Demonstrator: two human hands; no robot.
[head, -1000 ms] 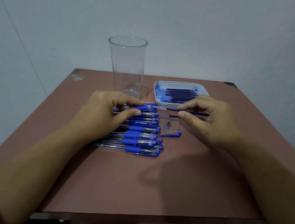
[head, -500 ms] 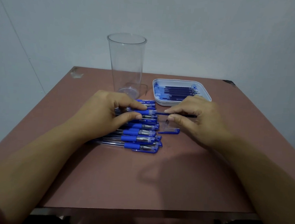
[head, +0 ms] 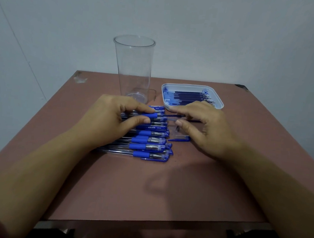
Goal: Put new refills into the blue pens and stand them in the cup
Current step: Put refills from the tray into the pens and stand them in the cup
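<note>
- Clear plastic: one cup [head: 133, 68] stands upright at the far side of the table [head: 128, 191].
- One white tray [head: 219, 103], right of the cup, holds dark refills [head: 188, 96] (roughly six; they overlap, so no sure count).
- At least seven blue pens [head: 147, 139] lie side by side, their barrels partly hidden under the left hand [head: 105, 118].
- The left hand pinches one pen [head: 151, 115] by its grip.
- The right hand [head: 208, 130] pinches one refill [head: 173, 116], whose end meets that pen's open front.
- One loose cap [head: 180, 139] lies by the right thumb.
</note>
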